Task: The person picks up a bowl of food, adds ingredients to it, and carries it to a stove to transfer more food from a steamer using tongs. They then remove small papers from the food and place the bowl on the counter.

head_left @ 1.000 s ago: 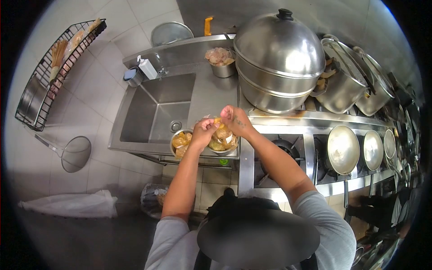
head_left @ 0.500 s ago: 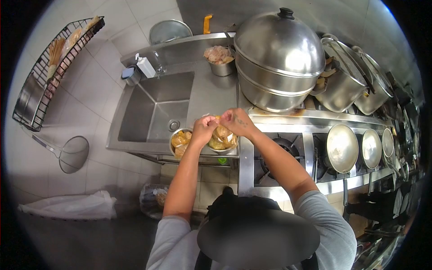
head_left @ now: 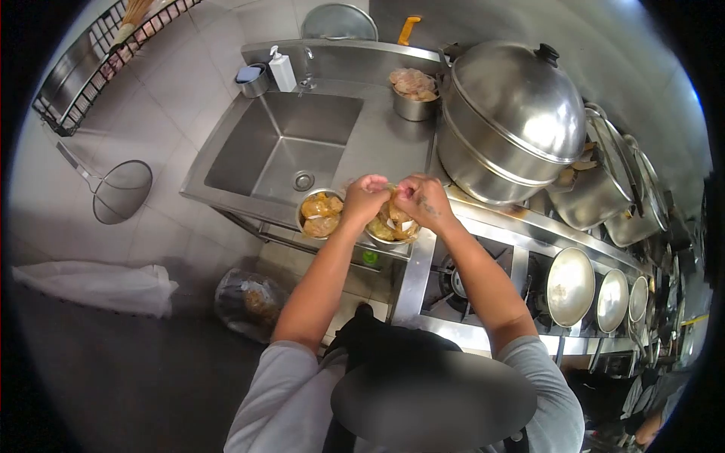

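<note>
My left hand [head_left: 367,199] and my right hand [head_left: 421,199] are closed, thumbs and fingers pinching the gathered top of a clear plastic bag [head_left: 396,214]. The bag holds brownish-yellow food that I cannot identify. It rests in a round metal bowl [head_left: 389,240] on the counter's front edge, below my hands. To the left, beside my left forearm, stands a second metal bowl [head_left: 303,226] with bagged yellow-brown food [head_left: 322,214] in it. My fingers partly hide the pinched part of the bag.
A steel sink [head_left: 264,155] lies left of the bowls. Behind are a pump bottle [head_left: 282,71] and a metal pot [head_left: 415,109] with bagged food. A large domed steamer [head_left: 513,113] and a stove [head_left: 476,279] with pans [head_left: 570,287] stand right. A strainer [head_left: 122,192] hangs left.
The head view has shifted and turned, so the counter and stove sit differently in the frame. Both hands stay pinched at the bag's top, slightly farther apart.
</note>
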`<state>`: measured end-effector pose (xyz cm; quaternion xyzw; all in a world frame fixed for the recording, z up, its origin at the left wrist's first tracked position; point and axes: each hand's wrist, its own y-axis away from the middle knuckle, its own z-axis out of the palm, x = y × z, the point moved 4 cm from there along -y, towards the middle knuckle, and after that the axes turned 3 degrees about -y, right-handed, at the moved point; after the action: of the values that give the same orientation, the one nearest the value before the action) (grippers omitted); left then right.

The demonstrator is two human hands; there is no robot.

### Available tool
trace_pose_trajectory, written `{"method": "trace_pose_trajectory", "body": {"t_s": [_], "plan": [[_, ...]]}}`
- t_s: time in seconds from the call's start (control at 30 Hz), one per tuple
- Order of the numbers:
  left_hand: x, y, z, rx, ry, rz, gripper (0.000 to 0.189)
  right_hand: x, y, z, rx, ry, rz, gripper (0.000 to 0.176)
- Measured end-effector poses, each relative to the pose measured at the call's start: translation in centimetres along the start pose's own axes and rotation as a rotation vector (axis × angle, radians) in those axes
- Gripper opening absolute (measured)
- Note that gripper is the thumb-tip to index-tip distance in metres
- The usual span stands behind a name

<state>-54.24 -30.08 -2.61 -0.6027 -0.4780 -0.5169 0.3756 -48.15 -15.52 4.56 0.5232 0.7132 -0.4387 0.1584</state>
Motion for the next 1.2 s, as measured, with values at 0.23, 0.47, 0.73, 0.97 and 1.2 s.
{"method": "trace_pose_trajectory", "body": {"t_s": [0.23, 0.47, 0.73, 0.97, 1.2], "plan": [[6.0, 2.3, -2.4, 0.009, -0.210, 0.591, 0.027, -4.5, -3.7, -2.6, 0.002, 0.027, -0.164, 0.014], [9.0, 4.7, -5.4, 0.121, -0.362, 0.692, 0.034, -7.2, -5.9, -1.5, 0.020, 0.006, -0.181, 0.013], [-0.9, 2.3, -13.4, 0.104, -0.873, 0.275, 0.046, -7.9, -7.4, 2.0, -0.044, -0.054, -0.050, 0.015], [-4.8, -1.4, -12.8, -0.118, -1.100, 0.005, 0.078, -6.4, -8.6, 4.9, -0.039, 0.000, 0.008, 0.014], [-11.8, -6.5, -15.9, -0.521, -0.803, -0.024, 0.094, -4.7, -8.4, 5.7, -0.041, -0.021, 0.046, 0.012]]}}
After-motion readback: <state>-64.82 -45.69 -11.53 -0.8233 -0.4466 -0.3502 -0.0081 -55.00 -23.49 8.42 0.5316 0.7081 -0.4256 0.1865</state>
